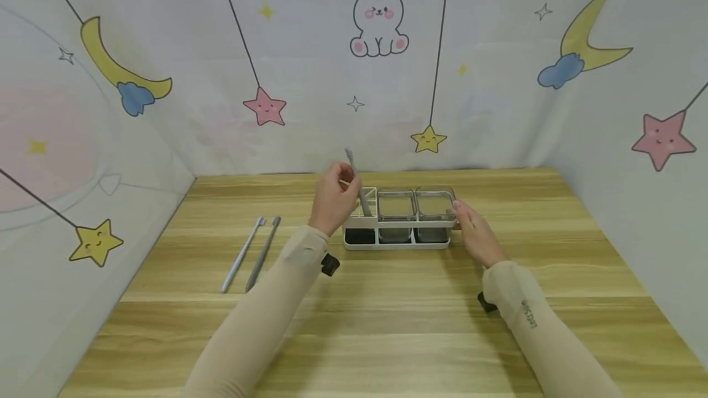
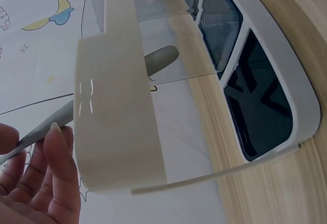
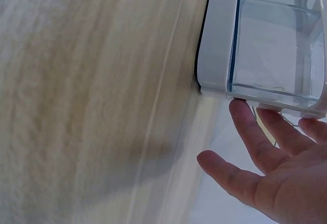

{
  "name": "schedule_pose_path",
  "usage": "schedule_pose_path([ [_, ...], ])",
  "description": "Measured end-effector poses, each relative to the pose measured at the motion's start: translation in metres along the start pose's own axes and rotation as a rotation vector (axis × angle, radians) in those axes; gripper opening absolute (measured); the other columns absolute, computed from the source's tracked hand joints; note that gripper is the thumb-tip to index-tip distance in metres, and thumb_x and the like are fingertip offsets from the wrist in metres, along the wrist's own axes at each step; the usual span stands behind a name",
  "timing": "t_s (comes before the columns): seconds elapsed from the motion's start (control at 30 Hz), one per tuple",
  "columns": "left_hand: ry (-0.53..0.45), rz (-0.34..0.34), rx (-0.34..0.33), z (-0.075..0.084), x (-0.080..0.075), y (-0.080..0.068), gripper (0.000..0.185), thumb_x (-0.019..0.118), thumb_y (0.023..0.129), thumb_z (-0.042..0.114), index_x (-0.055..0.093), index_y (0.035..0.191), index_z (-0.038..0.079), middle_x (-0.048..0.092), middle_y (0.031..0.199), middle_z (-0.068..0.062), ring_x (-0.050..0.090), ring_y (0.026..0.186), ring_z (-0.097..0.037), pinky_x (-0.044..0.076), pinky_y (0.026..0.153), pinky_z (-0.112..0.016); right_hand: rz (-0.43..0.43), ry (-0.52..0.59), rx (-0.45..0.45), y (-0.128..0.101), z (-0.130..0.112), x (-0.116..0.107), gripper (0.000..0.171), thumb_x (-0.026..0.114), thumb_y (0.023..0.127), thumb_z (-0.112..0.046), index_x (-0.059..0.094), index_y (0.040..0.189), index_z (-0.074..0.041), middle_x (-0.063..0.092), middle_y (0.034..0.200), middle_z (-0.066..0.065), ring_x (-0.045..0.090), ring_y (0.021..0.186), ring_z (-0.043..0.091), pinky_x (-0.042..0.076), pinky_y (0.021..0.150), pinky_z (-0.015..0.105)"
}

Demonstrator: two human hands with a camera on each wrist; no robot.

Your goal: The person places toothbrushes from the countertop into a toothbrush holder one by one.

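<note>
A white rack [image 1: 396, 241] with two clear cups [image 1: 396, 204] and an open left compartment stands at the middle of the wooden table [image 1: 387, 312]. My left hand [image 1: 333, 198] pinches a grey toothbrush [image 1: 356, 182], whose lower end is inside the left compartment. In the left wrist view the toothbrush [image 2: 56, 115] passes behind the rack's white wall [image 2: 115, 106]. My right hand [image 1: 474, 231] is open, with straight fingers [image 3: 253, 134] touching the right end of the rack [image 3: 217, 40].
Two more toothbrushes, a light blue one [image 1: 242, 255] and a grey one [image 1: 263, 253], lie side by side on the table to the left. Patterned cloth walls [image 1: 354, 66] close in the table at the back and on both sides.
</note>
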State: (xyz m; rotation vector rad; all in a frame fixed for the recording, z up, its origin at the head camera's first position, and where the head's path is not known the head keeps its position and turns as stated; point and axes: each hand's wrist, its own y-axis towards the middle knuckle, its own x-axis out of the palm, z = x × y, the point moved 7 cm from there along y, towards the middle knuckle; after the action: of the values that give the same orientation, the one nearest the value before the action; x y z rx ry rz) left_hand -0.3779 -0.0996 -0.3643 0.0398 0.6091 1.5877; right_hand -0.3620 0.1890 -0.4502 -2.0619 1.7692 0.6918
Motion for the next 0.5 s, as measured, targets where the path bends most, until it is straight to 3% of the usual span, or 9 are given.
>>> schedule_pose_path([
  [0.13,0.043,-0.017,-0.023,-0.0020,0.0028,-0.0019,0.010,0.057,0.098,0.015,0.059,0.103,0.007,0.063,0.095,-0.006,0.063,0.072,-0.020,0.055,0.059,-0.033,-0.004,0.004,-0.007,0.0014,-0.0005,-0.0016,0.079,0.016,0.103,-0.060,0.017,0.157,-0.003,0.030,0.155,0.025,0.051,0.121,0.044,0.035,0.105,0.059],
  [0.5,0.124,-0.021,0.025,-0.0005,0.0059,-0.0035,0.010,0.063,0.094,0.011,0.063,0.101,0.004,0.065,0.091,-0.005,0.063,0.074,-0.020,0.054,0.063,-0.033,-0.013,0.025,-0.002,0.0023,0.0022,0.0003,0.080,0.017,0.103,-0.061,0.018,0.157,-0.002,0.030,0.155,0.025,0.050,0.122,0.044,0.034,0.106,0.059],
])
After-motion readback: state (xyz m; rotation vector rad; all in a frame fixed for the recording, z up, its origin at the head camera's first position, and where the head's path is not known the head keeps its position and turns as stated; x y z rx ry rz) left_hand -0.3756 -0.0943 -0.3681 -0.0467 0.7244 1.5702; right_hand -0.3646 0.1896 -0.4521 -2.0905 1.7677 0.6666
